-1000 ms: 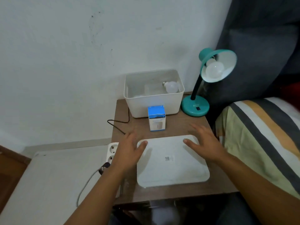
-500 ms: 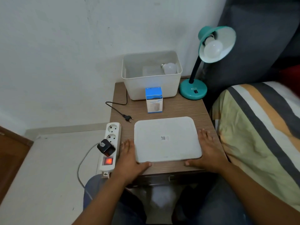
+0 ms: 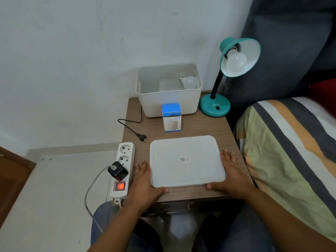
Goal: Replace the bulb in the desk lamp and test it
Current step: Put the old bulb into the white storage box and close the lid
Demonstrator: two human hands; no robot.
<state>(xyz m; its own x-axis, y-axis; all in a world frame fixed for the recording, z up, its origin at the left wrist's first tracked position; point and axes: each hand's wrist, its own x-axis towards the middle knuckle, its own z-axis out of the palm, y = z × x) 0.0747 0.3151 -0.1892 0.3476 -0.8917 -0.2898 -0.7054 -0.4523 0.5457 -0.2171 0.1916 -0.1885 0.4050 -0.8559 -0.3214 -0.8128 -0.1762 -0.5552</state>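
A teal desk lamp (image 3: pixel 214 108) stands at the table's back right with a white bulb (image 3: pixel 236 61) in its shade, unlit. Its black plug (image 3: pixel 142 137) lies loose on the table, not in a socket. Another white bulb (image 3: pixel 190 82) lies in the white bin (image 3: pixel 169 104) at the back. A flat white tray (image 3: pixel 172 151) sits at the table's near edge. My left hand (image 3: pixel 145 182) grips its near left corner, and my right hand (image 3: pixel 231 175) grips its near right corner, thumbs on the front edge.
A blue and white box (image 3: pixel 171 117) stands in front of the bin. A white power strip (image 3: pixel 125 151) with a lit red switch and a black adapter lies along the table's left edge. A striped bed (image 3: pixel 291 142) borders the right; a wall is behind.
My hands slid from the tray's far corners back to its near corners. The view dropped lower, which brought the power strip and the lamp plug into sight.
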